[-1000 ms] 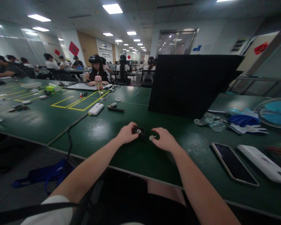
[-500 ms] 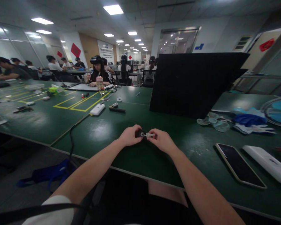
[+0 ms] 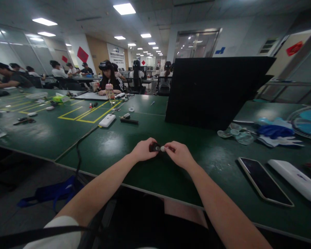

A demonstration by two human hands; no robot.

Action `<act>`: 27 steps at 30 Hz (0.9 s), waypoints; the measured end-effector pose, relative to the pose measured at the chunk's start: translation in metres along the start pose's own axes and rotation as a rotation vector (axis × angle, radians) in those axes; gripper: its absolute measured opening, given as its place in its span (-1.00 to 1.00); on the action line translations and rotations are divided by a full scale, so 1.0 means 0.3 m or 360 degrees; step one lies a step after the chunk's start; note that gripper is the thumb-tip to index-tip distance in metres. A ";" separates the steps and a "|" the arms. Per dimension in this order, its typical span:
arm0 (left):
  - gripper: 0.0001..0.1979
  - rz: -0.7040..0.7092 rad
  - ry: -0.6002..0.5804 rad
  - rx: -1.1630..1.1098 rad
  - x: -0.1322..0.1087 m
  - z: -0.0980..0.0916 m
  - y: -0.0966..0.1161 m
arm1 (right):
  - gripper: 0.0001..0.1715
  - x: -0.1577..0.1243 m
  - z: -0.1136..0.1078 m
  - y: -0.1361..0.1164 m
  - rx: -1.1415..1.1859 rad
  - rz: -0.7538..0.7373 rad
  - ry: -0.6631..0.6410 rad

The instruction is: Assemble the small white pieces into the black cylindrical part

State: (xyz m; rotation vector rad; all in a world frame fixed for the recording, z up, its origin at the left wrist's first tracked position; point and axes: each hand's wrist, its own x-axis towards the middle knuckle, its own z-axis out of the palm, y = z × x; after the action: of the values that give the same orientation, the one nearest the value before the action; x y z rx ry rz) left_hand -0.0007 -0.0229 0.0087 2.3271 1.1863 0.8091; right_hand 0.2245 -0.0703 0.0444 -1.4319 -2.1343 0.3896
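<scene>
Above the green table (image 3: 114, 169), my left hand (image 3: 142, 150) is closed around a small dark piece (image 3: 154, 147). A grey ring with a dark centre shows on the side of this piece that faces right. My right hand (image 3: 180, 154) pinches a small off-white piece (image 3: 162, 148) with a rounded end, pointing left at the ring. A narrow gap seems to separate the two pieces. Fingers cover most of both, so their exact kind cannot be told.
A large black panel (image 3: 212, 93) stands ahead to the right. Right of my arms lie a phone (image 3: 264, 181), a white device (image 3: 295, 180) and blue-white gloves (image 3: 276, 133). Ahead left are a white power bank (image 3: 107, 120) and a black bar (image 3: 129, 121). A co-worker (image 3: 110, 77) sits opposite.
My right hand's off-white piece, earlier showing a ridged, stepped shape close against the dark piece, now shows a rounded end slightly apart from it. My left hand stays nearly still.
</scene>
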 end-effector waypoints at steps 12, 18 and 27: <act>-0.51 -0.0049 -0.0051 -0.0041 0.004 0.000 0.000 | -0.20 0.013 -0.005 0.015 -0.0009 0.0546 0.0179; -0.51 -0.0061 -0.0081 -0.0057 0.001 -0.010 0.013 | -0.09 0.029 -0.008 0.066 -0.0064 0.0867 0.0099; -0.48 -0.0360 0.0013 0.0022 -0.040 -0.164 -0.118 | -0.09 0.026 -0.011 0.103 0.0059 0.0825 0.0070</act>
State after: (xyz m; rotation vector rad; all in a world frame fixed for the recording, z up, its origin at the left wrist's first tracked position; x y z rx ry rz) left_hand -0.0594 -0.0085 0.0211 2.1516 1.4311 0.7323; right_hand 0.2478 -0.0511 0.0335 -1.9444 -1.6891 0.5750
